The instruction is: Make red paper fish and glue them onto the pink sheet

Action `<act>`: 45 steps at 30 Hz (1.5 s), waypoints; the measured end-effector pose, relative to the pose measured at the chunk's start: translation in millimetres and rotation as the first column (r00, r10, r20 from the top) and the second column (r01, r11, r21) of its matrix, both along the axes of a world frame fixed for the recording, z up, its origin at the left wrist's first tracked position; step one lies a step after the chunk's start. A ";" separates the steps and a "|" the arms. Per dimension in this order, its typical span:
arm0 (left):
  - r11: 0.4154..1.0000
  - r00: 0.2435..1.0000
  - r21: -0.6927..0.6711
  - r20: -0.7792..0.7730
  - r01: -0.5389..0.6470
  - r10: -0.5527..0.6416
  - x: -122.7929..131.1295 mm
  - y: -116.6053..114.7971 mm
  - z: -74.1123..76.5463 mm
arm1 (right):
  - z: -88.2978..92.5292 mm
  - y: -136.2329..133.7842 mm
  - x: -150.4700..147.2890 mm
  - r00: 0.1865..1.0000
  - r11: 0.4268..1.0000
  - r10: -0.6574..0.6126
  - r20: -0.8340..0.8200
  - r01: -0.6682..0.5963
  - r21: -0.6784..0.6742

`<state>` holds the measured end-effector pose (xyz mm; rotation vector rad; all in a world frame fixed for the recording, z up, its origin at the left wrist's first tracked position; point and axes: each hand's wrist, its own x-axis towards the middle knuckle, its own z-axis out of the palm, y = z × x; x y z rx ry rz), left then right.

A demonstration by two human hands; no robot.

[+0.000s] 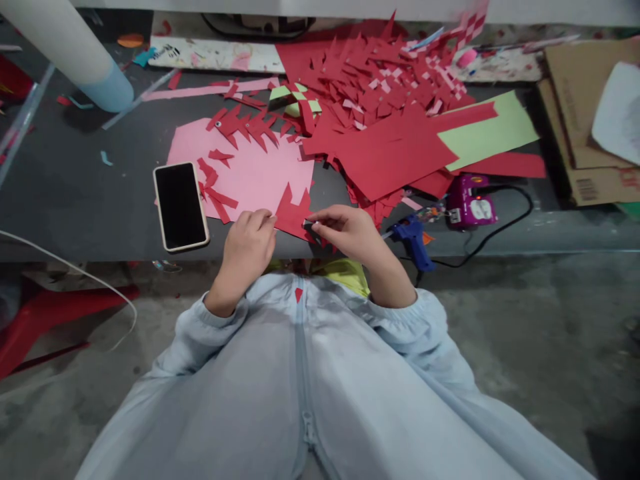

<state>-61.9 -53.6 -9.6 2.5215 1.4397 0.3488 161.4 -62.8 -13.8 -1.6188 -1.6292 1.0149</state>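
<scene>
My left hand [249,243] rests at the table's front edge, fingers curled, its fingertips pinching the left edge of a jagged red paper piece [293,213]. My right hand [345,230] is closed in a pinch on a small dark object I cannot name, held against the right side of that red piece. The red piece lies partly over a pink paper sheet [250,175] that carries several red scraps.
A black phone [181,205] lies left of my hands. A blue glue gun [413,238] and a purple device [471,202] with a black cable sit to the right. A heap of red paper cuttings [380,107], a green sheet [487,132] and cardboard boxes [585,120] fill the back.
</scene>
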 end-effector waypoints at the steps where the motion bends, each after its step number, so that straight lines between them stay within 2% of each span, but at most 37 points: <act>1: 1.000 1.000 0.006 -0.015 0.024 -0.024 0.6 0.6 -1.0 | -0.3 -0.5 -1.3 1.000 1.000 0.005 0.006 -0.006 0.004; 5: 0.997 0.994 0.010 -0.068 0.081 -0.081 1.4 1.7 -3.7 | -3.2 -3.1 -8.8 0.998 0.999 0.051 0.023 -0.051 0.015; 12: 0.994 0.986 -0.029 -0.127 0.105 -0.108 2.2 7.3 -5.9 | -3.1 -6.8 -13.6 0.994 0.994 0.108 0.017 -0.108 0.028; 19: 0.994 0.997 -0.088 0.051 0.061 -0.057 -1.9 16.7 -4.4 | 6.4 -8.7 -7.7 0.996 0.995 0.083 0.010 -0.084 0.044; 23: 0.996 0.998 -0.082 0.064 0.034 -0.029 -0.3 16.5 -4.6 | 5.7 -9.9 -7.1 0.995 0.994 0.094 0.024 -0.096 0.053; 29: 0.992 0.995 -0.084 0.010 0.097 -0.097 1.5 20.3 -4.5 | 6.4 -11.1 -5.6 0.994 0.993 0.110 0.010 -0.110 0.048; 33: 0.989 0.988 -0.088 -0.079 0.123 -0.130 5.3 20.3 -1.9 | 12.1 -10.6 -4.5 0.994 0.993 0.111 -0.008 -0.111 0.033; 35: 0.996 0.989 -0.060 -0.129 0.062 -0.069 8.9 16.9 -0.1 | 13.9 -10.3 -3.6 0.993 0.993 0.114 -0.013 -0.114 0.032; 38: 0.987 0.979 0.012 -0.132 -0.159 0.159 14.3 9.9 2.0 | 14.3 -10.0 -1.6 0.993 0.993 0.113 -0.033 -0.112 0.024; 40: 0.970 0.964 0.007 -0.108 -0.244 0.243 16.3 6.6 1.8 | 13.9 -9.8 0.0 0.993 0.995 0.102 -0.053 -0.101 0.015; 45: 0.995 0.988 -0.024 -0.119 -0.102 0.098 16.3 5.4 -4.2 | 17.3 -9.8 3.1 0.994 0.998 0.061 -0.091 -0.062 -0.006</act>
